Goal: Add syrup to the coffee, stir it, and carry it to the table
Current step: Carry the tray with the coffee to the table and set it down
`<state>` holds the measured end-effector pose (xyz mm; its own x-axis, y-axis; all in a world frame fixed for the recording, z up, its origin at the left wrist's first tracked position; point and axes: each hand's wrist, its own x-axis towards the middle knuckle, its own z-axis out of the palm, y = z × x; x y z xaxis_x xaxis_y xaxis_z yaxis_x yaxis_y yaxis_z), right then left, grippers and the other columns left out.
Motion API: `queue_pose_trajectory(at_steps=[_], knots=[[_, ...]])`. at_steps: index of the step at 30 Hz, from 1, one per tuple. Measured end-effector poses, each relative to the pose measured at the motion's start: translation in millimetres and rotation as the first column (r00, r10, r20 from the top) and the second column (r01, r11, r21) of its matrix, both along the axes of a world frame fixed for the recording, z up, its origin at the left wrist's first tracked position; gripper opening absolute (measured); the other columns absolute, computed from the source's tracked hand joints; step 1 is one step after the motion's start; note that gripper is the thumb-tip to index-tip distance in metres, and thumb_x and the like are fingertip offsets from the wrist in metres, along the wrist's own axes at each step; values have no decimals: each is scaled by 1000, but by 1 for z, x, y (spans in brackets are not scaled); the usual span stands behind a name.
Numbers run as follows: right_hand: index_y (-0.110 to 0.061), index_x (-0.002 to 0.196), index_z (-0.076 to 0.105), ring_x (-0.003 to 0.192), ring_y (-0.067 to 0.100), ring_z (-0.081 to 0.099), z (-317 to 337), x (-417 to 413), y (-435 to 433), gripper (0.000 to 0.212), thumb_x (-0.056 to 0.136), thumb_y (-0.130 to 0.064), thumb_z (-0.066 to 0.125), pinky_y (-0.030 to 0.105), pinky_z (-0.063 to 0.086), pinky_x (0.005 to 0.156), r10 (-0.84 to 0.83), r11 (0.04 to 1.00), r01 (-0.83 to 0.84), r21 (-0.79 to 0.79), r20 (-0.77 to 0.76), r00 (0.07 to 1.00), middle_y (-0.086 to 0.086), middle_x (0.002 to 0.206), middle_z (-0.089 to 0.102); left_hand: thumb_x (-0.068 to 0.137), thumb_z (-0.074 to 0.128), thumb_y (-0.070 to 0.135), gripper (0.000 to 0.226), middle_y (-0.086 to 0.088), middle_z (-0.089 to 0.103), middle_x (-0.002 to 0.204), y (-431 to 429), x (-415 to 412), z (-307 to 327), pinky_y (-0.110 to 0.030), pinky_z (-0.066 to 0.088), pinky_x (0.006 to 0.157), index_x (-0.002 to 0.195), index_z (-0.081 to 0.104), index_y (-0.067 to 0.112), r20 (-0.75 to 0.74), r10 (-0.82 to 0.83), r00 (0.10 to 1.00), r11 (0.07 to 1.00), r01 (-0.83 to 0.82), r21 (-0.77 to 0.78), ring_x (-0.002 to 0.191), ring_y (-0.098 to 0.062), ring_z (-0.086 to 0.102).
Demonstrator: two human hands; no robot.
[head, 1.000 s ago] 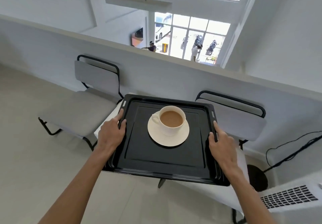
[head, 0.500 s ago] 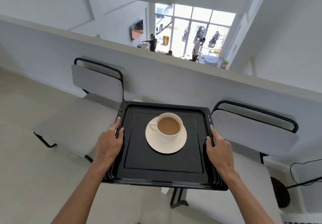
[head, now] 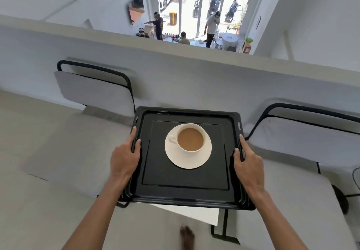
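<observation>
Carry step underway: both hands, left & right, clamped on tray edges w/ cup centered on it, above the counter; next probably needed a level set-down.

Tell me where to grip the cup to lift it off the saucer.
Grip the cup by its handle, which sticks out toward the left hand, so come from the left. The cup is nearly full of coffee, so lift it level.
</observation>
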<state>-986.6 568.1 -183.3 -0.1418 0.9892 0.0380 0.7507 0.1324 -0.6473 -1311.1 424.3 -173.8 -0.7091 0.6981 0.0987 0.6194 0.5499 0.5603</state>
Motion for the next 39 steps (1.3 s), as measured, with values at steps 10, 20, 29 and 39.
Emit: queue_pose_trajectory(at_steps=[10, 20, 29, 39], knots=[[-26, 154, 45, 41, 13, 35, -105, -57, 29, 53, 103, -20, 57, 16, 29, 43, -169, 984, 169, -53, 5, 986, -4, 46, 34, 100, 57, 29, 49, 3, 37, 40, 75, -74, -109, -21, 30, 39, 148, 48, 30, 51, -117, 992, 993, 119, -27, 34, -14, 36], [-33, 153, 47, 42, 20, 36, -227, -88, 31, 53, 102, -23, 57, 41, 44, 47, -314, 944, 316, -93, 44, 949, -3, 46, 31, 100, 56, 32, 50, 1, 41, 44, 115, -111, -233, -33, 42, 48, 149, 47, 37, 57, -189, 980, 976, 194, -103, 41, -20, 46], [-35, 151, 50, 42, 21, 39, -300, -98, 39, 53, 101, -22, 59, 35, 42, 49, -331, 936, 341, -91, 107, 937, 0, 45, 34, 100, 55, 34, 50, -2, 39, 45, 117, -117, -309, -38, 49, 47, 149, 46, 36, 71, -182, 981, 973, 190, -128, 41, -23, 47], [-31, 150, 53, 43, 17, 39, -339, -105, 50, 51, 101, -20, 60, 34, 39, 46, -292, 951, 302, -66, 128, 948, -3, 47, 37, 99, 57, 35, 49, 4, 37, 44, 120, -122, -350, -29, 39, 42, 147, 49, 34, 60, -169, 984, 976, 176, -126, 39, -15, 42]])
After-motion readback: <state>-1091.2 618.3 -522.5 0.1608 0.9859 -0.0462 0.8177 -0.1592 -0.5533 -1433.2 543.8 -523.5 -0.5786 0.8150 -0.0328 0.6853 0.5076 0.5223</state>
